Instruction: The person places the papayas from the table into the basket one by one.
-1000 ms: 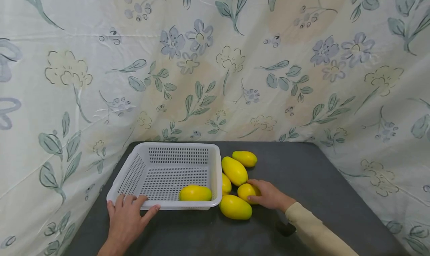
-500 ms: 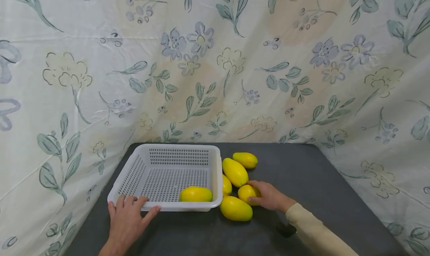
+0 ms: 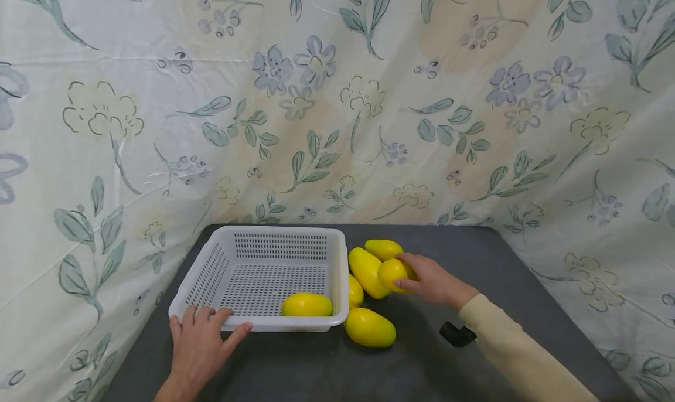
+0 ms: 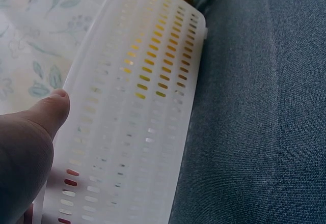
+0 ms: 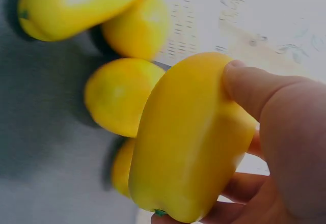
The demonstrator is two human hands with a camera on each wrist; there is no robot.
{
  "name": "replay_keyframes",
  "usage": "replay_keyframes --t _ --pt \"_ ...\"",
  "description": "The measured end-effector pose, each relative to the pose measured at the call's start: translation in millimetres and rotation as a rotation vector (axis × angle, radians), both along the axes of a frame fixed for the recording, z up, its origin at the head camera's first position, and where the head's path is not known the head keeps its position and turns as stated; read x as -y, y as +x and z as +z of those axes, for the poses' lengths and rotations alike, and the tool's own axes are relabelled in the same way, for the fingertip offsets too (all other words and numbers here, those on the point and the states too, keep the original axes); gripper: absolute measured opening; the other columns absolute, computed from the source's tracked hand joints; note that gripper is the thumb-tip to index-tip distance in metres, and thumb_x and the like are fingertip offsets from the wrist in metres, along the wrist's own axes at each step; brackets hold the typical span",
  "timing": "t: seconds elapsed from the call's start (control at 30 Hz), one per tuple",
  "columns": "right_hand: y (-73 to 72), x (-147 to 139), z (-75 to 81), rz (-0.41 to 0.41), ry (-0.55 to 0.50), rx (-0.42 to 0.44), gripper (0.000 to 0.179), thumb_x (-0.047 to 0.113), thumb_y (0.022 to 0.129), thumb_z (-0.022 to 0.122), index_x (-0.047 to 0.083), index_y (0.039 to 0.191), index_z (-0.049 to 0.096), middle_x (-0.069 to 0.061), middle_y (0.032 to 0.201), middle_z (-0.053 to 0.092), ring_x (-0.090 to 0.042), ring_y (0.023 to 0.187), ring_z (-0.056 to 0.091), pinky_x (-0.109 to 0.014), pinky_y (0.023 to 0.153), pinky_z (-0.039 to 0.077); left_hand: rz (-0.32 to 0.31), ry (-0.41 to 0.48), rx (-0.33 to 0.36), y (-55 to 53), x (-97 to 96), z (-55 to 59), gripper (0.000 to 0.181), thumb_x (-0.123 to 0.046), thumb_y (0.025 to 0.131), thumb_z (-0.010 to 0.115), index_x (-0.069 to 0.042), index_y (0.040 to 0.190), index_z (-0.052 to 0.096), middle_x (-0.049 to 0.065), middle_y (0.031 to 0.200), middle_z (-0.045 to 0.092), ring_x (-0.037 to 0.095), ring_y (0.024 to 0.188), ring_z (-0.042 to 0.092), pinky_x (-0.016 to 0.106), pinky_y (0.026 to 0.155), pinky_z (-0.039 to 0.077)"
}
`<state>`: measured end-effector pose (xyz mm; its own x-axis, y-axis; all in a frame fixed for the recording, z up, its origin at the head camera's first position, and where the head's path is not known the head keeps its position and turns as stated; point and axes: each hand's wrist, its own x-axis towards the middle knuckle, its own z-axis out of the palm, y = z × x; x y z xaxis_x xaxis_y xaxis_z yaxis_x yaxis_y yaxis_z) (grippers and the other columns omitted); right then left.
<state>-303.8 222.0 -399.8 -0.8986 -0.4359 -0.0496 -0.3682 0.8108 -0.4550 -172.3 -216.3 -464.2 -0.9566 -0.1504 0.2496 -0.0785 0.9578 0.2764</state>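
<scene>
In the head view my right hand (image 3: 435, 279) holds a yellow mango (image 3: 392, 275) raised above the pile. The right wrist view shows this mango (image 5: 191, 137) between thumb and fingers, its small green stem end pointing down. My left hand (image 3: 203, 343) grips the near rim of a white plastic basket (image 3: 263, 323) at its left corner. Its fingers reach over the rim, and the thumb (image 4: 53, 109) lies along the wall in the left wrist view. One mango (image 3: 307, 304) lies inside the basket, by the near right corner.
Right of the basket lie a front mango (image 3: 370, 327), a long mango (image 3: 365, 270) partly behind the held one, a back mango (image 3: 383, 249) and one (image 3: 355, 292) partly hidden by the basket wall. Floral cloth (image 3: 337, 126) surrounds the dark table (image 3: 474, 249).
My right hand has lifted its mango off the table, up and slightly right, over the long one. The left hand and basket have stayed in place.
</scene>
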Motion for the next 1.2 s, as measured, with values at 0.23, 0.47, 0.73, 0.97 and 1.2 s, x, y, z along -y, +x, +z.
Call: replay_keyframes --t 0.23,0.47,0.73,0.97,1.2 --pt "-6.7 6 26.7 0.004 -0.006 -0.064 0.067 0.037 0.1 0.064 0.004 0.152 0.04 -0.016 0.133 0.06 -0.023 0.099 0.056 -0.042 0.09 0.052 0.004 -0.007 -0.015 0.2 2.0 -4.0 0.061 -0.057 0.086 0.072 -0.004 0.116 0.072 0.028 0.115 0.063 0.054 0.121 0.042 0.082 0.107 0.016" --pt "-11.6 25 37.8 0.042 -0.034 -0.09 0.066 0.035 0.1 0.065 0.003 0.152 0.04 -0.017 0.136 0.059 -0.022 0.101 0.058 -0.042 0.091 0.052 0.005 -0.01 -0.04 0.4 4.0 -5.3 0.059 -0.055 0.085 0.075 -0.003 0.115 0.072 0.028 0.113 0.063 0.054 0.119 0.043 0.081 0.106 0.017" --pt "-13.0 78 48.0 0.089 -0.02 -0.083 0.067 0.037 0.1 0.065 0.009 0.155 0.039 -0.014 0.143 0.056 -0.025 0.113 0.058 -0.046 0.101 0.052 0.012 -0.001 -0.04 -0.2 5.8 -7.0 0.06 -0.056 0.085 0.074 -0.004 0.114 0.073 0.028 0.112 0.063 0.054 0.12 0.043 0.082 0.106 0.017" --pt "-8.5 127 45.1 0.196 0.001 -0.087 0.066 0.036 0.1 0.065 0.011 0.155 0.039 -0.012 0.141 0.057 -0.023 0.113 0.057 -0.042 0.101 0.051 0.01 0.005 -0.057 -1.9 4.8 -6.2 0.058 -0.056 0.085 0.075 -0.005 0.112 0.073 0.025 0.108 0.064 0.053 0.119 0.044 0.082 0.105 0.019" --pt "-4.6 170 27.5 0.266 0.019 -0.08 0.064 0.038 0.099 0.067 0.012 0.152 0.044 -0.009 0.142 0.057 -0.02 0.115 0.056 -0.038 0.104 0.051 0.015 0.012 -0.017 -4.8 3.2 -7.7 0.061 -0.058 0.086 0.072 -0.006 0.116 0.072 0.026 0.115 0.063 0.052 0.124 0.042 0.082 0.108 0.016"
